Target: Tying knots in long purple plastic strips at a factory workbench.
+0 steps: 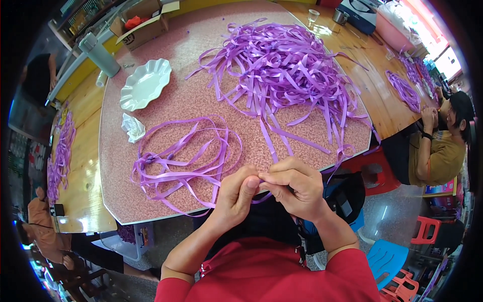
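My left hand (238,193) and my right hand (298,190) meet at the table's near edge, both closed in a pinch on a purple ribbon (267,138). Two strips of it run up from my fingers toward the big heap, and a bit shows below them. The exact spot they pinch is mostly hidden by the fingertips. Left of my left hand lies a loose coil of purple ribbons (184,173), with small darker knots or joins at its left end. Beyond my right hand spreads a large tangled heap of purple ribbons (287,65).
On the pink speckled tabletop (191,95) stand a scalloped pale dish (146,84), a crumpled white tissue (133,127), a grey-green bottle (99,55) and a cardboard box (143,31). A co-worker (440,146) sits at right by more ribbons; another person (45,231) is at left. A blue stool (386,261) stands lower right.
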Demonstrator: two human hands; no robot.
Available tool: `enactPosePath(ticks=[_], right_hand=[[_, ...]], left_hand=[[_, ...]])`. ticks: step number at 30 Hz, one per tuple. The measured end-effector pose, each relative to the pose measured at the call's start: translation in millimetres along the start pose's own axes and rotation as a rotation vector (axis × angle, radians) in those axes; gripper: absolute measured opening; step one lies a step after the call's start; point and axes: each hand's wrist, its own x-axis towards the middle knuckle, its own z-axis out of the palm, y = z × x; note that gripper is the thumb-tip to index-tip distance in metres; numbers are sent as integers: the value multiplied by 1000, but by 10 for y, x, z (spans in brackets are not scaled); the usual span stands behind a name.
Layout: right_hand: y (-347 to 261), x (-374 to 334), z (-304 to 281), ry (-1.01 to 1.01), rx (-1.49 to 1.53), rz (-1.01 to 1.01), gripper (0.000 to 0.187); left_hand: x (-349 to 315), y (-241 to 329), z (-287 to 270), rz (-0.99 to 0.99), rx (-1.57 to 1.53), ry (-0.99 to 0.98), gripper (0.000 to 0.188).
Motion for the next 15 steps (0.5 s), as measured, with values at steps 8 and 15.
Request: enactPosePath(ticks=[8, 15], right_hand=[[-63, 28, 3, -24, -204, -140, 19], [37, 83, -104, -111, 206, 184, 14]], left_hand=[[-9, 74, -31, 86, 196, -4, 39], [12, 167, -14, -207, -60, -78, 43]])
